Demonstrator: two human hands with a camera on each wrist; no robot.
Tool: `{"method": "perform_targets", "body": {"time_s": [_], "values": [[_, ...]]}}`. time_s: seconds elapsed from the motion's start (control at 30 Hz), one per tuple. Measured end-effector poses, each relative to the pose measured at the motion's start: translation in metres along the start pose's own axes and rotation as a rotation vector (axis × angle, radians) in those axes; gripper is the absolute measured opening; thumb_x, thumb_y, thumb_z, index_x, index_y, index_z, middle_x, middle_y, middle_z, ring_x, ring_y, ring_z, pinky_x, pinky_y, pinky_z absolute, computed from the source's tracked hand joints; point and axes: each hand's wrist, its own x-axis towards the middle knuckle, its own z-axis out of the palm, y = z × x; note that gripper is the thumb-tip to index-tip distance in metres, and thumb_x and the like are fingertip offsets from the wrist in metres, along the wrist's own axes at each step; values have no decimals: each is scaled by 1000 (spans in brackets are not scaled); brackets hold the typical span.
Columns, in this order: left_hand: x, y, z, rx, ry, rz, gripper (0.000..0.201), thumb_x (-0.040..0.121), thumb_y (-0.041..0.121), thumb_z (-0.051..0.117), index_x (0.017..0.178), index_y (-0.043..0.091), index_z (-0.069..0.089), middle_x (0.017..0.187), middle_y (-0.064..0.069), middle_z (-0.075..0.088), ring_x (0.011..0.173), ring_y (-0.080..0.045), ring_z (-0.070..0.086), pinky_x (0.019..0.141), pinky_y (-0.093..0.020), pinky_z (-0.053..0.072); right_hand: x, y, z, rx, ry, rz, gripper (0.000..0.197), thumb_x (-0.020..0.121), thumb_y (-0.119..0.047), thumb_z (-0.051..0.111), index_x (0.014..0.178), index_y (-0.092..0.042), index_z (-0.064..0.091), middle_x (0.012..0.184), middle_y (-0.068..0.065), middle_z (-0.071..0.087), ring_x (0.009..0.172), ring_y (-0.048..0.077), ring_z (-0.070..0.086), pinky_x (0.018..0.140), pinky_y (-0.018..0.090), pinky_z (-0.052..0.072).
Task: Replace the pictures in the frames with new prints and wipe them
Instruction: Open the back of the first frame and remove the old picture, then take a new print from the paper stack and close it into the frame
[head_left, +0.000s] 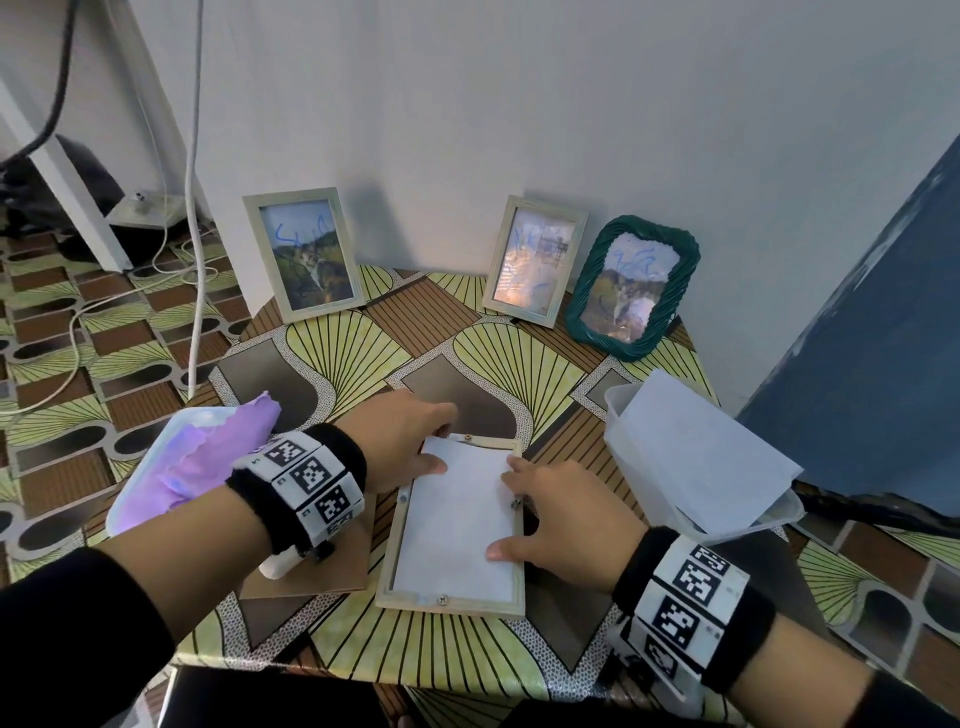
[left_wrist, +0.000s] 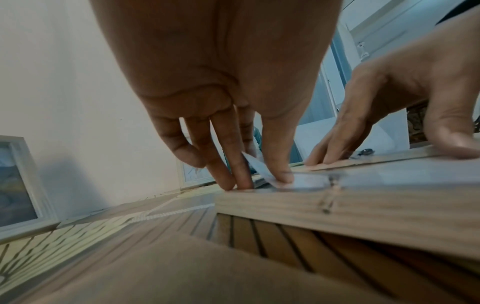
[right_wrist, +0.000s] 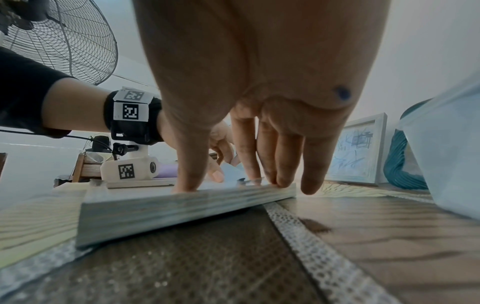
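Note:
A light wooden frame (head_left: 448, 604) lies face down on the table in front of me, with a white print (head_left: 457, 530) in its recess. My left hand (head_left: 435, 448) pinches the print's far left corner between thumb and fingers; in the left wrist view that corner (left_wrist: 255, 165) is bent up off the frame (left_wrist: 337, 207). My right hand (head_left: 519, 512) presses with straight fingers on the frame's right rail, thumb on the print; the right wrist view shows its fingertips (right_wrist: 281, 182) on the frame edge (right_wrist: 182, 207). A brown backing board (head_left: 311, 577) lies left of the frame.
Three filled frames stand against the wall: two pale wooden ones (head_left: 304, 254) (head_left: 535, 260) and a green woven one (head_left: 631, 286). A purple cloth (head_left: 208, 457) lies on a white tray at the left. A clear tub (head_left: 623, 447) holding white sheets sits at the right.

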Motion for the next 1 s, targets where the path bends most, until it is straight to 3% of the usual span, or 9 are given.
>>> {"method": "perform_targets", "body": {"time_s": [0.1, 0.17, 0.27, 0.37, 0.53, 0.7, 0.77, 0.87, 1.0], "values": [[1, -2, -1, -31, 0, -18, 31, 85, 45, 70, 96, 31, 44, 71, 14, 47, 64, -1, 41, 54, -22, 30, 0, 2, 2, 4, 0, -3, 64, 78, -60, 68, 123, -14, 60, 153, 3, 40, 117, 23, 55, 94, 37, 48], [-1, -3, -1, -58, 7, -30, 32, 83, 46, 71, 94, 31, 44, 71, 14, 50, 65, -1, 44, 54, -21, 31, 0, 4, 3, 34, 12, -9, 63, 78, -60, 68, 120, -13, 62, 143, 5, 49, 113, 23, 57, 93, 39, 49], [-4, -6, -2, -198, 11, -57, 31, 80, 42, 74, 94, 31, 48, 85, 11, 64, 73, -3, 54, 59, -21, 39, 0, 6, 4, 110, 58, -7, 60, 82, -61, 64, 121, -15, 63, 138, 2, 55, 112, 20, 58, 95, 40, 49], [-9, -6, -8, -314, 35, -79, 29, 79, 40, 76, 89, 36, 48, 86, 11, 65, 78, -4, 59, 68, -26, 51, -1, 7, 2, 218, 143, -13, 51, 88, -56, 59, 119, -15, 63, 123, 0, 64, 103, 15, 61, 92, 38, 51], [-19, -3, -22, -347, 127, -83, 28, 81, 42, 75, 93, 37, 49, 70, 10, 59, 65, -5, 56, 65, -35, 54, -10, 9, -12, 324, 393, -10, 43, 90, -47, 61, 127, -23, 65, 110, -11, 71, 96, -2, 63, 84, 16, 51], [-32, -3, -30, -443, 266, -90, 23, 82, 36, 75, 95, 38, 57, 73, 13, 59, 65, -3, 57, 63, -25, 50, -38, 21, -36, 230, 636, 7, 37, 89, -46, 57, 119, -28, 68, 103, -17, 70, 92, -1, 63, 83, 31, 55], [-36, -3, -34, -514, 341, -86, 22, 83, 33, 76, 96, 38, 59, 76, 12, 60, 65, -3, 57, 61, -21, 47, -52, 33, -39, 116, 598, 58, 40, 91, -47, 56, 128, -32, 60, 111, -18, 66, 96, 2, 61, 83, 30, 53], [-38, -3, -40, -644, 420, -113, 22, 85, 28, 74, 99, 39, 62, 86, 11, 61, 61, -8, 61, 57, -22, 53, -69, 50, -35, -63, 409, 186, 58, 92, -55, 48, 145, -37, 33, 121, -14, 54, 103, 8, 55, 78, 25, 47], [-43, 3, -38, -756, 523, -145, 23, 85, 25, 74, 99, 40, 63, 87, 9, 61, 60, -11, 64, 51, -23, 55, -79, 64, -19, -68, 186, 285, 70, 97, -53, 41, 154, -26, 9, 126, -6, 51, 108, 14, 55, 82, 30, 48]]}}
